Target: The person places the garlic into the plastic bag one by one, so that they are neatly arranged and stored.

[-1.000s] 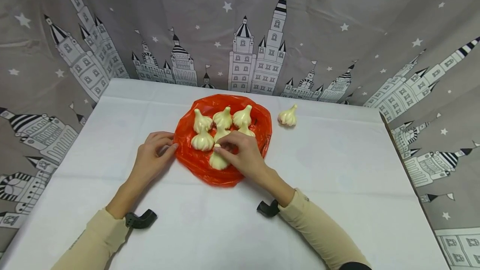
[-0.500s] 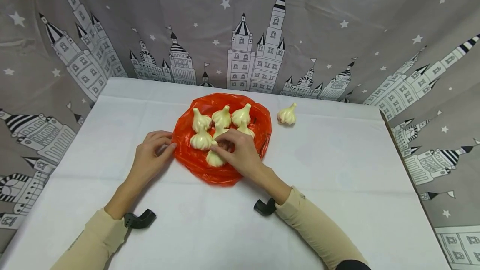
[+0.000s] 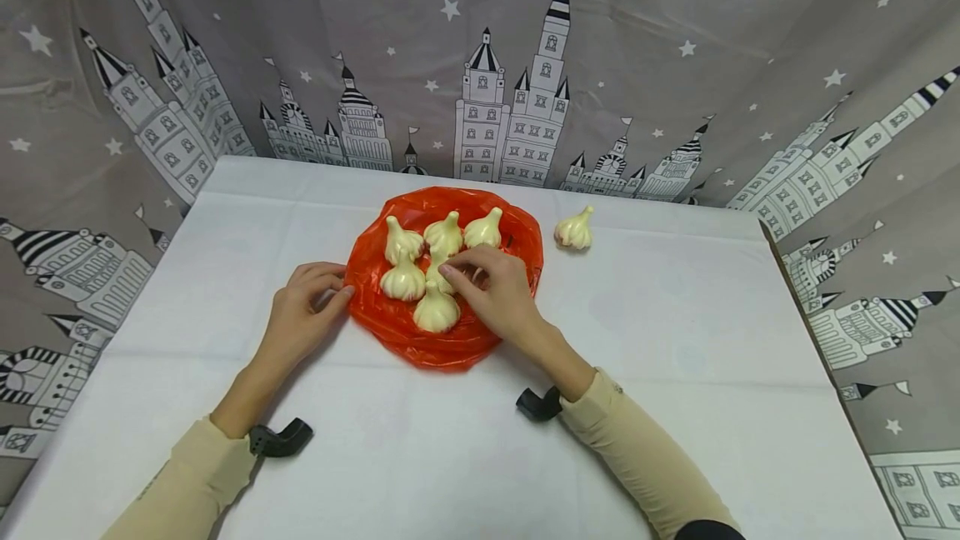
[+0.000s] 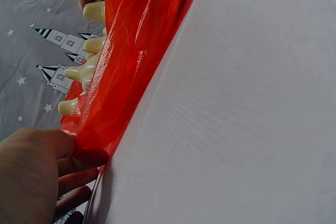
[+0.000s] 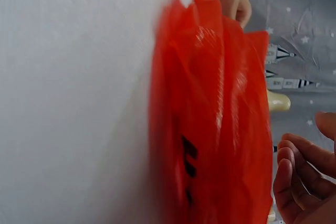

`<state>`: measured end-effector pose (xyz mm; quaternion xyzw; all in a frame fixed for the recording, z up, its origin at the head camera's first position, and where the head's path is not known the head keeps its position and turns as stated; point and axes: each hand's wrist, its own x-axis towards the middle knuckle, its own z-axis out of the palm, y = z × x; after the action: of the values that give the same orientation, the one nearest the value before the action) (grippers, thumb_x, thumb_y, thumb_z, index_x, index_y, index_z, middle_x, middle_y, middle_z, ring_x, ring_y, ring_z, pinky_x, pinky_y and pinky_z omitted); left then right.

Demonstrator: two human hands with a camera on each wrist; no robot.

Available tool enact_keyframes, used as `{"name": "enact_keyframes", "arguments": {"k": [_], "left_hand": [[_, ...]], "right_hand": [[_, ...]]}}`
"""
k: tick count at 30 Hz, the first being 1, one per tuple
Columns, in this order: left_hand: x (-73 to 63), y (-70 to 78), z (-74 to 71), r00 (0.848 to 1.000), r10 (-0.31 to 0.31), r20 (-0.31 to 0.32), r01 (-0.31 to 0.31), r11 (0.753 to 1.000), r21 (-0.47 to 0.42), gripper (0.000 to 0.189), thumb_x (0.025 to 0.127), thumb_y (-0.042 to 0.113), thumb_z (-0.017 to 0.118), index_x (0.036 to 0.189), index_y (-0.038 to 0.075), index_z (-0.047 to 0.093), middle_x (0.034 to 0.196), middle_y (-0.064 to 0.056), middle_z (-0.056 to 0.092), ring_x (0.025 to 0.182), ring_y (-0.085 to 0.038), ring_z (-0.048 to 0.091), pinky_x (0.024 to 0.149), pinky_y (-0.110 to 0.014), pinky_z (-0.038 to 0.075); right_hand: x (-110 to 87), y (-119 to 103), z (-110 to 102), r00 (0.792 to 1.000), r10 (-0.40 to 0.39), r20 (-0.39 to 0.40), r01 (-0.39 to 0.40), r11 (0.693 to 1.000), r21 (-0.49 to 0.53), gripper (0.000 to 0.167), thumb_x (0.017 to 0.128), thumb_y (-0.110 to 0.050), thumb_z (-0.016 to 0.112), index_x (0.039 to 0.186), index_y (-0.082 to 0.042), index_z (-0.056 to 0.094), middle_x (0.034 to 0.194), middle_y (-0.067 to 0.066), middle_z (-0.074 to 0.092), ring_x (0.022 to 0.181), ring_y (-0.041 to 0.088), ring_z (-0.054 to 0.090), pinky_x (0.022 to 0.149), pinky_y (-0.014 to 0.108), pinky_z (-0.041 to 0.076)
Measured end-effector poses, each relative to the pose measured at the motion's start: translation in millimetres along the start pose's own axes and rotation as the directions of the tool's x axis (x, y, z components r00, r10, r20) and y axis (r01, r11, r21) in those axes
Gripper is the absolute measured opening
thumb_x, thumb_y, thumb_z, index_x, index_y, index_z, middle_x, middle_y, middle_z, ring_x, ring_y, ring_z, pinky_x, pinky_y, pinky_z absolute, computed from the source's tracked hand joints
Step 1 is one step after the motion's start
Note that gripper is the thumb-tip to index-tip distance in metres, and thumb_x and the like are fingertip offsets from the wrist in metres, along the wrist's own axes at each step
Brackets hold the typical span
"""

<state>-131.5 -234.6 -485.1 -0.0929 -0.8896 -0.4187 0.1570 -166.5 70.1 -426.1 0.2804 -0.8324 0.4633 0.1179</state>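
A red plastic bag (image 3: 405, 348), its mouth spread wide and low, holds several pale garlic bulbs (image 3: 402, 280) with their stems up. At its left rim my left hand (image 3: 303, 307) pinches the plastic between thumb and fingers; the left wrist view also shows those fingers (image 4: 79, 163) at the bag's edge. Over the bag's right part hovers my right hand (image 3: 495, 290), loosely bent. Thumb and fingertips stand apart with nothing between them in the right wrist view. Just left of it sits the front garlic bulb (image 3: 437, 312). The right hand hides part of the bag's inside.
One single garlic bulb (image 3: 574, 229) lies on the white tablecloth (image 3: 675, 315) to the right of the bag. A grey curtain (image 3: 420, 23) with printed castles hangs behind the table. Black wrist mounts (image 3: 281, 438) stick out from both sleeves.
My right hand has set the front garlic bulb down slightly farther left and back, let go of it and moved right and up. The left hand stays at the bag's rim.
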Motion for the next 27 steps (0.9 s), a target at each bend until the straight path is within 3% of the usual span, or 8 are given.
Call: {"name": "enact_keyframes", "arguments": {"k": [16,22,27], "left_hand": [[0.2,0.0,-0.2,1.000,-0.001,0.005,0.001,1.000,0.003,0.012,0.098,0.010,0.073,0.088,0.005,0.075,0.121,-0.015,0.074,0.123,-0.032,0.059,0.098,-0.003,0.032],[0.2,-1.1,0.0,1.000,-0.004,0.007,0.004,1.000,0.006,0.012,0.098,0.011,0.073,0.088,0.006,0.075,0.121,-0.014,0.074,0.123,-0.031,0.059,0.098,-0.002,0.032],[-0.4,-1.2,-0.4,1.000,-0.010,0.009,0.010,1.000,0.002,0.012,0.098,0.010,0.073,0.088,0.005,0.075,0.121,-0.014,0.073,0.123,-0.031,0.059,0.096,0.000,0.033]], "right_hand": [[11.2,17.3,-39.1,0.988,0.091,-0.121,-0.093,0.996,-0.010,0.017,0.099,-0.021,0.075,0.104,-0.006,0.080,0.095,0.005,0.077,0.084,0.016,0.069,0.073,0.035,0.059],[15.5,30.9,-58.3,0.972,0.115,-0.205,-0.126,0.991,-0.037,0.017,0.100,-0.022,0.074,0.104,-0.007,0.081,0.096,0.006,0.078,0.083,0.019,0.071,0.074,0.034,0.060],[17.6,44.0,-77.3,0.945,0.158,-0.287,-0.180,0.982,-0.054,0.018,0.100,-0.023,0.074,0.104,-0.008,0.082,0.099,0.006,0.080,0.083,0.020,0.072,0.074,0.027,0.058]]}}
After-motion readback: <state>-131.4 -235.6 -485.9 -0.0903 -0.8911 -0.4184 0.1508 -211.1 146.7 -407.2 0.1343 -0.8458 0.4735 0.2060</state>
